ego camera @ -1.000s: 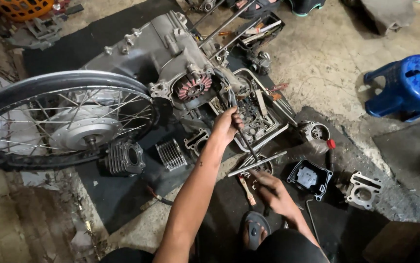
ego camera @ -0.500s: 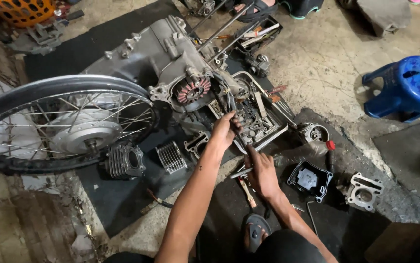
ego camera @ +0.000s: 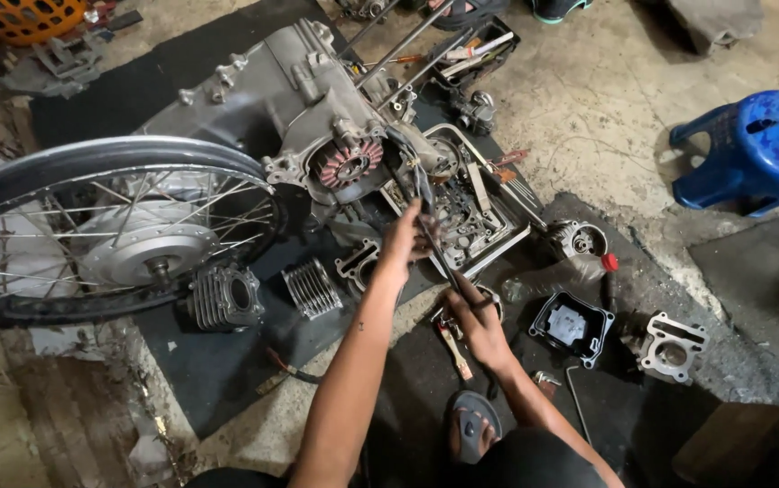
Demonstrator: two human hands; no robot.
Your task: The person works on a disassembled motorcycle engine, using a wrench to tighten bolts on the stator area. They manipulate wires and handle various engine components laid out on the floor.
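On a gritty concrete floor, the left hand (ego camera: 405,237) grips a slanted rod (ego camera: 433,244) whose lower end the right hand (ego camera: 478,318) pinches, beside the parts tray (ego camera: 508,242).

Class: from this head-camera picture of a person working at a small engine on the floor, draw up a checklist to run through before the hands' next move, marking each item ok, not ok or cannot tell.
1. Left hand is on the long thin metal tool: ok.
2. Right hand is at the tool's lower end: ok; the grip itself, cannot tell.
3. Tool tip is seated in the grey metal engine casing: cannot tell, it is hidden by wires.
4. Engine rests steady on the black floor mat: ok.
5. Spoked wheel is apart from both hands: ok.
6. Shallow metal parts tray is beside the hands: ok.
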